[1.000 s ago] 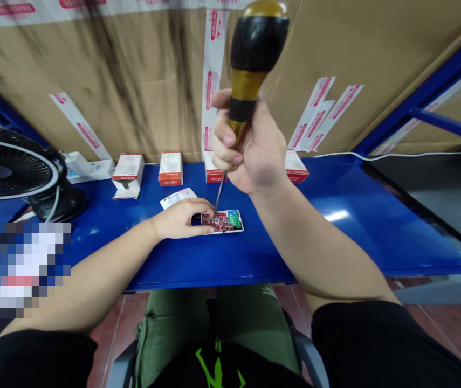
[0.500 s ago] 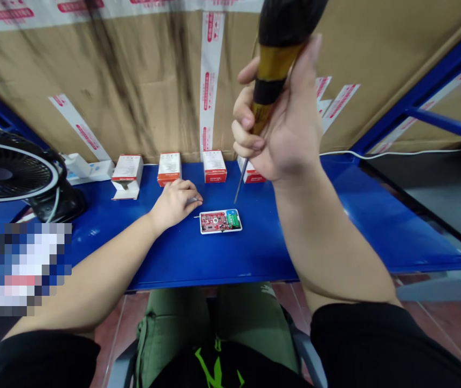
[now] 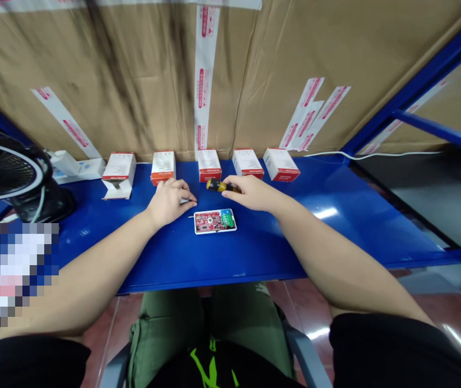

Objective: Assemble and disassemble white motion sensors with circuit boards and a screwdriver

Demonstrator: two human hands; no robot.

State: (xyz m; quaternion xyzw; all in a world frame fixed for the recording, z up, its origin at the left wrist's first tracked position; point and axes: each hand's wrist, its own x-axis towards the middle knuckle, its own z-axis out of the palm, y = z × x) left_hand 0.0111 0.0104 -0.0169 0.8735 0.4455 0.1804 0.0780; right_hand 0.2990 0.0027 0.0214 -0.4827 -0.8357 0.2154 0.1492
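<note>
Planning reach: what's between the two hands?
In the head view, a screwdriver lies between the left hand and right hand, against the right fingers; a circuit board sits there too, nearer the person.

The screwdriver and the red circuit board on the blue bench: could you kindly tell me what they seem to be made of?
The screwdriver has a grip of black and amber plastic, going by its smooth shine, though resin is possible. The circuit board looks like red-coated laminate with bright metal spots. Its white surround looks like plastic, but it is too small to be sure.
</note>
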